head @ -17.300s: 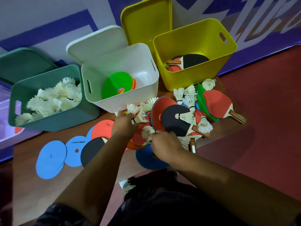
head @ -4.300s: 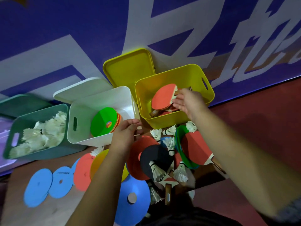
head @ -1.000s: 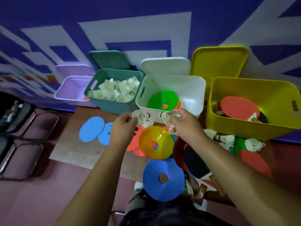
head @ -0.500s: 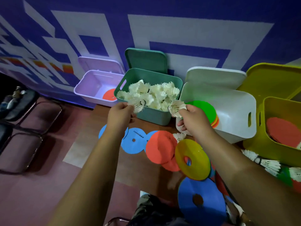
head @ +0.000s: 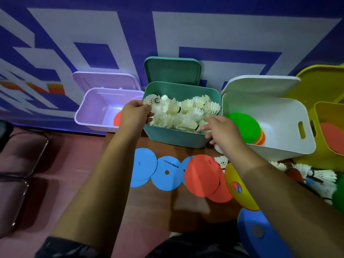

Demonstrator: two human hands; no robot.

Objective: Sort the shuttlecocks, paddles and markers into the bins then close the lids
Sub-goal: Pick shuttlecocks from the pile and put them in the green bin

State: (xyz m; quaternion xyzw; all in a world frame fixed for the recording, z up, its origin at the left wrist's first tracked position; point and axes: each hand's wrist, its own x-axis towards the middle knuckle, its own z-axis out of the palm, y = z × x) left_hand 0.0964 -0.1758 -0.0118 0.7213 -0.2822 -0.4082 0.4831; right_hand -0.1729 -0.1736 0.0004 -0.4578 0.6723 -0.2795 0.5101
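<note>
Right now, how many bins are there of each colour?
Purple bin: 1
Green bin: 1
White bin: 1
Yellow bin: 1
Total: 4 bins

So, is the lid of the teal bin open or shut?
Open. The teal lid stands upright behind the teal bin, and the shuttlecocks heaped inside are in plain view.

Mid-frame, left hand (head: pixel 135 116) pinches white feather shuttlecock (head: pixel 152 101) over teal plastic bin (head: pixel 175 139); right hand (head: pixel 222 131), fingers loose, at bin's right rim.
</note>
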